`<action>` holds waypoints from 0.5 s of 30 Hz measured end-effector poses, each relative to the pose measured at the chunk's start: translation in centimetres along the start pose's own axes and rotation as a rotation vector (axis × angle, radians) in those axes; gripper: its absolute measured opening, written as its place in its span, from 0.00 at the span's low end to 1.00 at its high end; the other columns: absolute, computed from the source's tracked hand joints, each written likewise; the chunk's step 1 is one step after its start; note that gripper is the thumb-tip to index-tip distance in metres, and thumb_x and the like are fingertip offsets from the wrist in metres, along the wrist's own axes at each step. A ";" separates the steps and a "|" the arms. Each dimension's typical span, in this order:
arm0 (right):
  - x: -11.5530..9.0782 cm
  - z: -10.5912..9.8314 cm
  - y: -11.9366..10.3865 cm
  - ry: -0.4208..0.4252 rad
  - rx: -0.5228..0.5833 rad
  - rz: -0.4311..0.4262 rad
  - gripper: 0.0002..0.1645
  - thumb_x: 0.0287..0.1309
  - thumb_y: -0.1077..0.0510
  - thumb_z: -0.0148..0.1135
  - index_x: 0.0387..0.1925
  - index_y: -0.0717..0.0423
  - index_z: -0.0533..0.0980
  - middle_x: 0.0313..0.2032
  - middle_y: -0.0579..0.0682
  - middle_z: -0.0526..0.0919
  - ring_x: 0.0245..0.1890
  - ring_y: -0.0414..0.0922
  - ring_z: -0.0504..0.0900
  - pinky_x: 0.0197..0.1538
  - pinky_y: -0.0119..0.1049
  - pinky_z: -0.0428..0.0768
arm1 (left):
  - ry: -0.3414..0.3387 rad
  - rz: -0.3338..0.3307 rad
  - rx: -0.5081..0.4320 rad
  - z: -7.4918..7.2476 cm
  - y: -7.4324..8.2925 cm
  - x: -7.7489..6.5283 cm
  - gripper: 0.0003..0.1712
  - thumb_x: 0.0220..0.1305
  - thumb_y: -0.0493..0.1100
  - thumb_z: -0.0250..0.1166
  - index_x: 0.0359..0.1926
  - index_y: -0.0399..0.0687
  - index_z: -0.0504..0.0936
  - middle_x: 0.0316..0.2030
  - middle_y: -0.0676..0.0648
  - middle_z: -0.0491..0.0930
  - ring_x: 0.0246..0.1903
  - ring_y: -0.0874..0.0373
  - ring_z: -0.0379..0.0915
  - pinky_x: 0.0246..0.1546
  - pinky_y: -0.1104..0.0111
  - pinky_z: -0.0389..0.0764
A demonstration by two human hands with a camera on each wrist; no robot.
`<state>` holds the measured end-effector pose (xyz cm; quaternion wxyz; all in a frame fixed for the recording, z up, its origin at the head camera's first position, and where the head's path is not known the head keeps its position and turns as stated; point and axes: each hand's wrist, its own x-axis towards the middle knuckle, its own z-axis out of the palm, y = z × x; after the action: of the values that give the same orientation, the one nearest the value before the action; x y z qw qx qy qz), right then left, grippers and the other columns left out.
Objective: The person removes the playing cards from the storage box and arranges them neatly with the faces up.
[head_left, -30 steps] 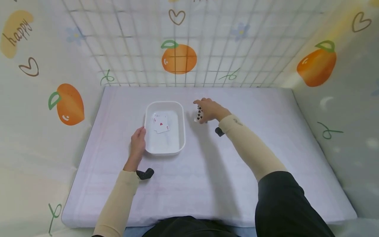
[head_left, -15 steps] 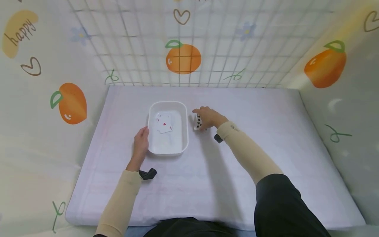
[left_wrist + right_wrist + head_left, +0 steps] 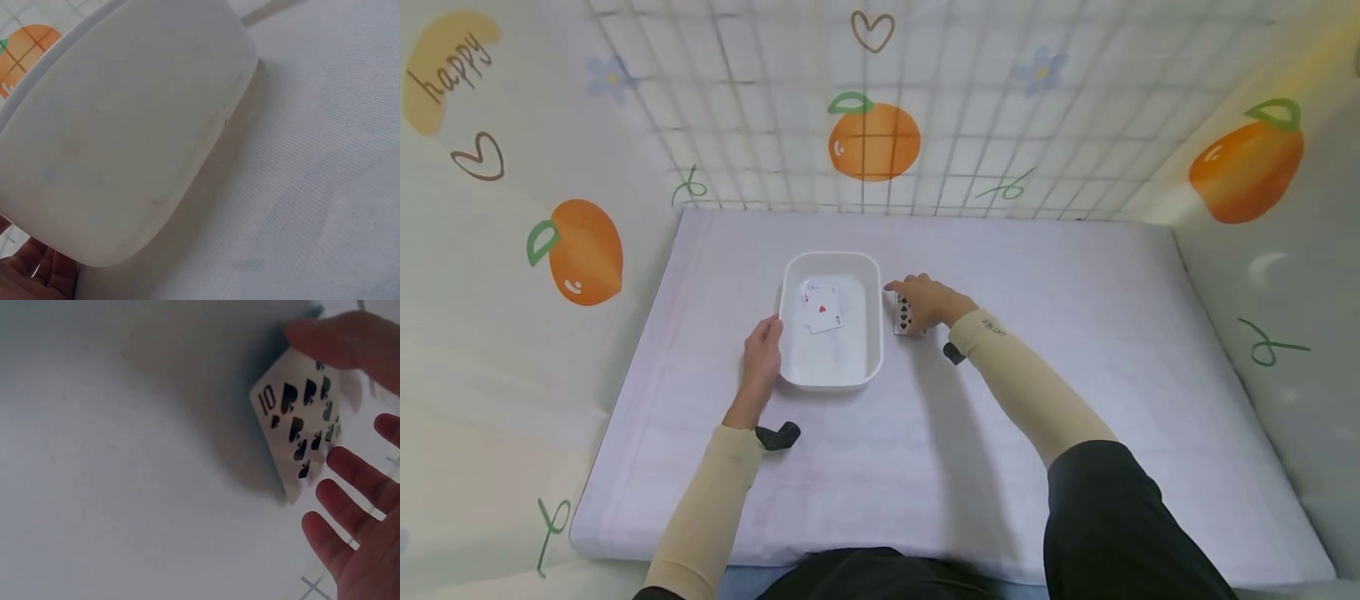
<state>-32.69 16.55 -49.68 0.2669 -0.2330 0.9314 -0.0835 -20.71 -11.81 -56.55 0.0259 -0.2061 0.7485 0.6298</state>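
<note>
My left hand (image 3: 763, 354) grips the left rim of a white plastic tray (image 3: 832, 367), fingers against its outer wall (image 3: 125, 144) in the left wrist view. Inside the tray lie overlapping playing cards (image 3: 824, 317), the top one with a single red heart at its centre. Just right of the tray, my right hand (image 3: 934, 302) holds a ten of spades (image 3: 297, 419) by its edges, thumb on one side and fingertips on the other. The card is face up and slightly bowed, close over the table. In the head view the hand covers its right part.
A white cloth covers the table (image 3: 820, 492). A wire grid (image 3: 955, 142) behind a printed sheet rises along the back edge, and printed sheets hang at both sides. Black wrist mounts (image 3: 778, 436) sit below the sleeves.
My right hand has come nearer to me and closer to the tray with the ten of spades. The left hand keeps its grip on the tray. The head view has shifted slightly.
</note>
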 end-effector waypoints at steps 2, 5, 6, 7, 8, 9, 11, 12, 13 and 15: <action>0.2 0.1 0.0 -0.002 0.000 0.001 0.58 0.42 0.56 0.79 0.75 0.45 0.59 0.63 0.58 0.67 0.56 0.55 0.68 0.56 0.57 0.74 | 0.001 -0.001 0.003 0.0 0.0 0.0 0.30 0.76 0.60 0.47 0.70 0.51 0.68 0.65 0.46 0.71 0.62 0.51 0.69 0.63 0.58 0.70; 0.5 0.4 0.1 0.002 -0.012 -0.005 0.59 0.41 0.56 0.79 0.75 0.44 0.59 0.62 0.57 0.69 0.56 0.54 0.68 0.56 0.56 0.75 | 0.002 0.008 0.005 0.0 0.0 0.0 0.30 0.76 0.60 0.46 0.70 0.51 0.68 0.65 0.46 0.71 0.62 0.51 0.69 0.63 0.57 0.70; 0.7 0.4 0.1 0.006 -0.016 -0.010 0.60 0.40 0.56 0.80 0.75 0.43 0.59 0.61 0.56 0.69 0.56 0.54 0.68 0.56 0.56 0.75 | 0.003 0.010 0.004 0.0 0.0 0.0 0.30 0.76 0.60 0.46 0.70 0.51 0.68 0.65 0.46 0.71 0.62 0.51 0.69 0.63 0.57 0.70; 0.8 0.5 0.2 0.009 -0.020 -0.016 0.60 0.40 0.56 0.80 0.75 0.43 0.59 0.61 0.55 0.69 0.56 0.53 0.68 0.56 0.56 0.75 | 0.003 0.013 0.002 0.0 0.0 0.0 0.30 0.76 0.60 0.46 0.70 0.50 0.68 0.65 0.46 0.71 0.63 0.51 0.68 0.63 0.57 0.70; 0.9 0.6 0.1 0.014 -0.020 -0.023 0.60 0.40 0.56 0.80 0.74 0.44 0.59 0.61 0.55 0.69 0.56 0.53 0.67 0.56 0.56 0.75 | 0.004 0.016 0.000 0.0 0.1 0.0 0.30 0.76 0.60 0.46 0.70 0.50 0.68 0.65 0.46 0.71 0.63 0.51 0.68 0.63 0.57 0.70; 1.0 0.7 0.1 0.019 -0.017 -0.030 0.60 0.39 0.56 0.80 0.74 0.44 0.59 0.61 0.55 0.69 0.56 0.53 0.67 0.56 0.56 0.75 | 0.003 0.019 -0.004 -0.1 0.1 0.0 0.30 0.76 0.59 0.46 0.70 0.50 0.68 0.65 0.46 0.71 0.63 0.51 0.68 0.64 0.57 0.69; 1.1 0.8 0.1 0.024 -0.018 -0.041 0.60 0.39 0.56 0.80 0.74 0.45 0.59 0.61 0.55 0.69 0.56 0.53 0.67 0.56 0.56 0.74 | 0.003 0.021 -0.010 -0.1 0.1 0.0 0.30 0.76 0.59 0.47 0.70 0.50 0.68 0.65 0.46 0.71 0.63 0.51 0.68 0.64 0.57 0.69; 1.2 0.8 0.1 0.026 -0.015 -0.044 0.60 0.39 0.56 0.80 0.74 0.46 0.59 0.61 0.55 0.69 0.57 0.54 0.67 0.56 0.57 0.74 | 0.003 0.020 -0.011 -0.1 0.1 0.1 0.30 0.76 0.59 0.47 0.70 0.49 0.68 0.65 0.45 0.71 0.63 0.51 0.68 0.64 0.57 0.68; 1.2 0.9 0.0 0.027 -0.015 -0.045 0.59 0.39 0.56 0.80 0.74 0.47 0.60 0.61 0.55 0.69 0.57 0.54 0.67 0.57 0.57 0.74 | 0.002 0.019 -0.010 -0.1 0.1 0.1 0.30 0.76 0.59 0.47 0.70 0.49 0.68 0.66 0.45 0.71 0.63 0.51 0.68 0.64 0.57 0.68; 1.3 1.0 0.0 0.029 -0.018 -0.043 0.59 0.40 0.55 0.80 0.74 0.47 0.60 0.62 0.56 0.69 0.58 0.54 0.67 0.58 0.58 0.73 | -0.001 0.016 -0.008 -0.1 0.1 0.1 0.30 0.76 0.59 0.47 0.70 0.49 0.68 0.66 0.45 0.70 0.64 0.50 0.67 0.65 0.57 0.68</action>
<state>-33.11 15.95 -51.14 0.2496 -0.2542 0.9306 -0.0842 -20.75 -11.91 -56.49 0.0202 -0.2000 0.7476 0.6330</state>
